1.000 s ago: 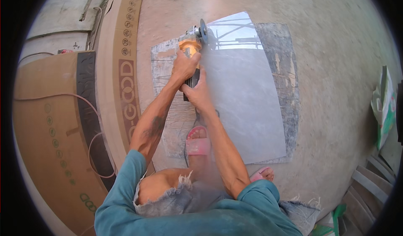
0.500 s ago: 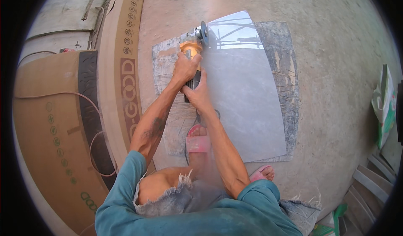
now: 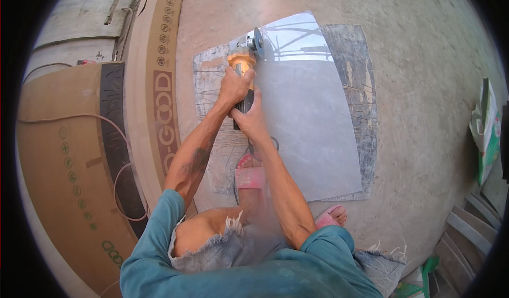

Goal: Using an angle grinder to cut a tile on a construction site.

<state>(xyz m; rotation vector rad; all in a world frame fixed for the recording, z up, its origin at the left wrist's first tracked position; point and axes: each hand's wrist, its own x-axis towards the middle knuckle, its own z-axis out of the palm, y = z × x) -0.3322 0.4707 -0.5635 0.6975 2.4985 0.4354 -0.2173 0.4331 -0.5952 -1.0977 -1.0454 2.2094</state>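
An angle grinder (image 3: pixel 242 62) with a yellow head and a dark body is held in both my hands. My left hand (image 3: pixel 232 87) wraps round it just behind the yellow part. Lower down, my right hand (image 3: pixel 253 118) grips the dark rear body. The grinder's disc (image 3: pixel 259 44) stands upright at the left edge of a glossy grey tile (image 3: pixel 310 128), near its far end. Whether the disc touches the tile edge is hard to tell. The tile lies flat on a worn, scratched board (image 3: pixel 354 80). Dust hazes the air around the disc and tile.
Long cardboard boxes (image 3: pixel 69 154) lie along the left, with a thin hose (image 3: pixel 114 192) across one. A green and white bag (image 3: pixel 485 133) and curved grey offcuts (image 3: pixel 477 229) are at the right. My foot in a pink sandal (image 3: pixel 250 178) rests beside the tile.
Hands and grinder keep nearly the same place against the tile. The whole view has shifted very slightly.
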